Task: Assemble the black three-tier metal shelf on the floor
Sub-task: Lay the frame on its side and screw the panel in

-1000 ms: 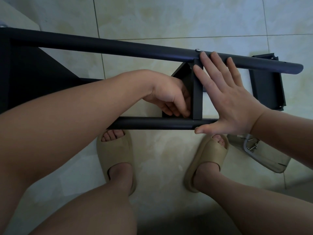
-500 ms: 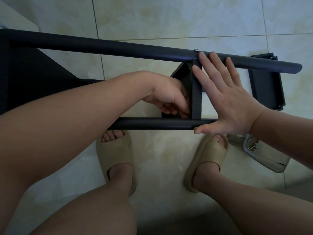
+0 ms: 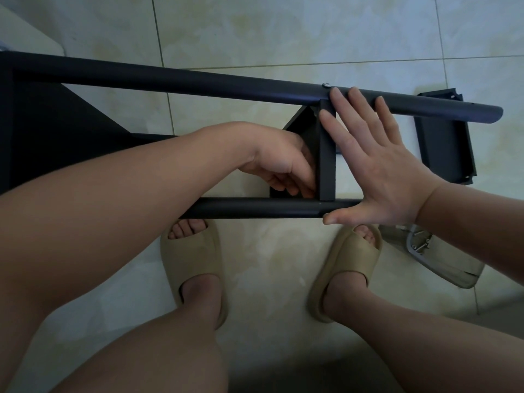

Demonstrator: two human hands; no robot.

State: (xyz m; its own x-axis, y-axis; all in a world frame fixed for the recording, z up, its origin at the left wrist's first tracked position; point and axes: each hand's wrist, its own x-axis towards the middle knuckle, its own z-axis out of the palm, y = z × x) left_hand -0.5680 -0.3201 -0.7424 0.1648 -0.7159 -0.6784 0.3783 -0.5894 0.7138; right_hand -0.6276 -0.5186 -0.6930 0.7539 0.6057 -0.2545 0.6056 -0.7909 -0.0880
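Presses the right hand (image 3: 380, 171) flat, fingers straight, against the tray (image 3: 327, 165) of the shelf (image 3: 198, 80) lying from nine to three o'clock across the floor (image 3: 283, 29), likely steadying the joint for the left hand (image 3: 280, 165), curled at the tray's nine o'clock, grip hidden.

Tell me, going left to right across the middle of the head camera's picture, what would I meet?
First the large black shelf panel → left hand → upright edge of the middle shelf → right hand, fingers spread → loose black tray.
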